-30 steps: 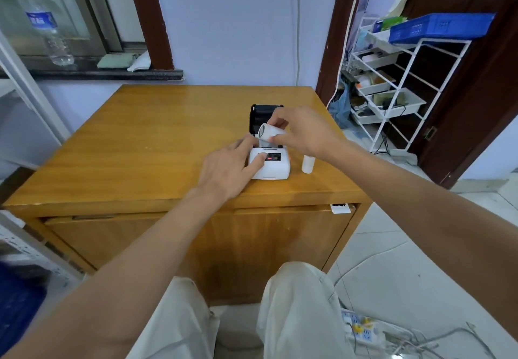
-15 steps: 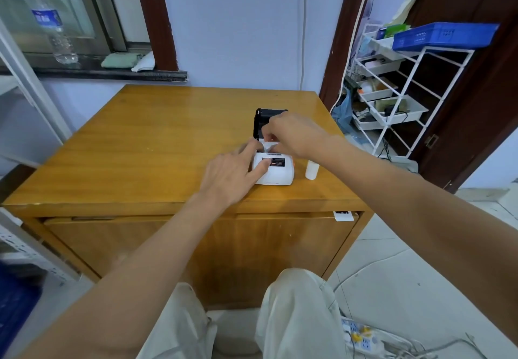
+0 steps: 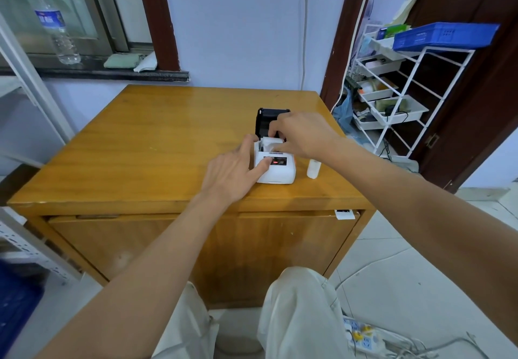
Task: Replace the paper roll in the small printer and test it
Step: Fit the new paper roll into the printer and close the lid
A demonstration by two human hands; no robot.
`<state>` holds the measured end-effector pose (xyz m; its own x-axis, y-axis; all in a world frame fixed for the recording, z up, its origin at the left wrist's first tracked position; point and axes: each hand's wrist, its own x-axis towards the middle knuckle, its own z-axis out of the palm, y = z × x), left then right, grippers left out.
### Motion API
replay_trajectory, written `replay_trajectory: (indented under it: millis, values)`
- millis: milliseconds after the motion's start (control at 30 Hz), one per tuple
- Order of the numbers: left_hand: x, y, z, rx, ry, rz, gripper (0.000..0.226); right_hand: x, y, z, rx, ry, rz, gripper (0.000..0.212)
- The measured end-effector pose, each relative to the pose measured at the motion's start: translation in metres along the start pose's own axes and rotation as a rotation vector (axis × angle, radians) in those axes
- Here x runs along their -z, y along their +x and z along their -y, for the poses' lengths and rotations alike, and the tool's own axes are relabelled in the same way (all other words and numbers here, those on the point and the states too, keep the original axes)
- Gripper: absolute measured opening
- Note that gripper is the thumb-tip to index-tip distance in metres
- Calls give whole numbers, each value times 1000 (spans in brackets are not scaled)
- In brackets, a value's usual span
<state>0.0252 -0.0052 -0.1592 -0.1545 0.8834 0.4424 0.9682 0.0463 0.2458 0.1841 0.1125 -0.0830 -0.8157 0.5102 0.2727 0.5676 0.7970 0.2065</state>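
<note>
fingers [image 3: 276,128] of the right hand [image 3: 304,134] curl down over the white paper roll [image 3: 270,144], pinching it as it sits in the open bay of the small printer [image 3: 276,169], right of centre in the frame. left hand [image 3: 232,175] braces the printer from its left side, fingers spread: the thumb lies on the front panel beside the dark display strip and the index finger reaches up along the top left corner. the printer's black lid [image 3: 266,123] stands upright behind the bay, partly hidden by the right hand. the printer rests on the wooden surface [image 3: 140,148], close to its near edge. just right of the printer, a second small white roll [image 3: 313,169] stands on end on the surface, apart from the printer's side. a white label [image 3: 344,214] hangs at the front edge below it. in the upper left of the frame a water bottle [image 3: 56,27] stands on a dark windowsill. at the upper right, a white wire rack [image 3: 414,83] carries a blue tray [image 3: 445,34]. a power strip [image 3: 364,339] lies on the floor at the lower right.
</note>
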Motion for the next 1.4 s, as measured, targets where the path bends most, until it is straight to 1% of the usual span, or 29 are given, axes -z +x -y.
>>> replay_trajectory:
  millis: [100,233,367,467,567,633,767,1000,1133,1267,1333,1400]
  values:
    - [1,-1,-2,-19,0,6,56,2,-6,-3,-24,49,-2,26]
    - [3,-1,-2,-33,9,7,58,2,-17,-2,-55,90,-76,24]
    - [4,-3,-3,-18,22,36,60,0,-29,3,-57,129,-126,29]
    - [6,-3,-3,-22,31,37,61,-4,-36,7,-54,112,-139,31]
    - [6,-4,-3,-35,35,42,60,-5,-45,11,-62,90,-152,41]
    - [7,-4,-3,-38,35,42,59,-4,-51,14,-30,74,-160,50]
    - [7,-4,-2,-35,21,54,58,-1,-61,18,-14,54,-159,51]
    - [6,-3,-1,-32,-81,74,40,0,-65,21,-40,118,-159,51]
    - [8,-5,-1,-44,-78,70,38,5,-57,19,-122,244,-220,43]
    - [9,-4,-3,-40,-65,77,41,14,-36,9,-308,346,-337,29]
    - [9,-4,-3,-35,-63,79,42,18,-21,4,-407,465,-336,37]
    - [8,-4,-2,-26,-75,84,43,20,-6,-2,-479,606,-256,48]
